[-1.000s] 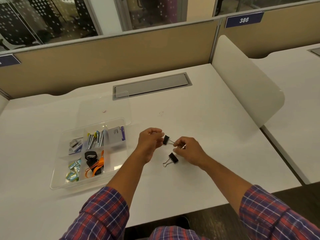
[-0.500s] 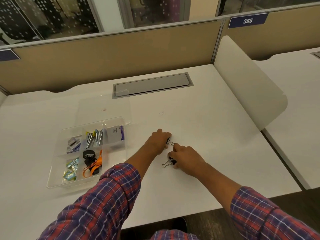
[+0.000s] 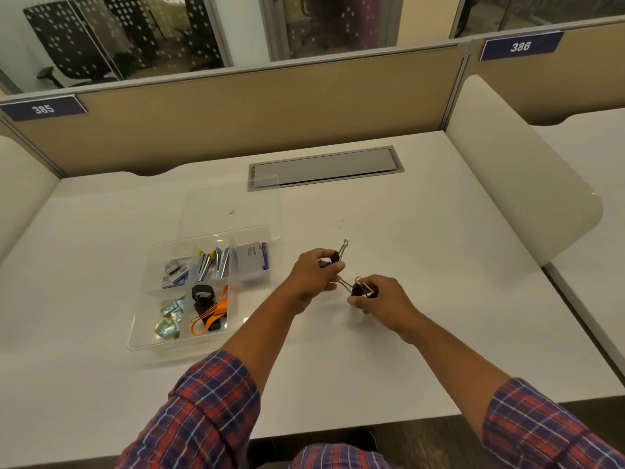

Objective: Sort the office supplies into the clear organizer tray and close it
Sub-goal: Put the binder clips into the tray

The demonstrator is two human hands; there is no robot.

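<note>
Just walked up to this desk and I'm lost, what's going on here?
A person is sorting office supplies. The left hand holds one black binder clip and the right hand holds another binder clip, both lifted off the white desk. The clear organizer tray to the left already holds several items, and its lid lies behind it, so it is not closed.

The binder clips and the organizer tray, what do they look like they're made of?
Binder clips, one in the left hand, one in the right hand: likely metal, with matte black bodies and thin shiny wire handles. Organizer tray: probably clear glossy plastic, since the desk shows through its walls.
</note>
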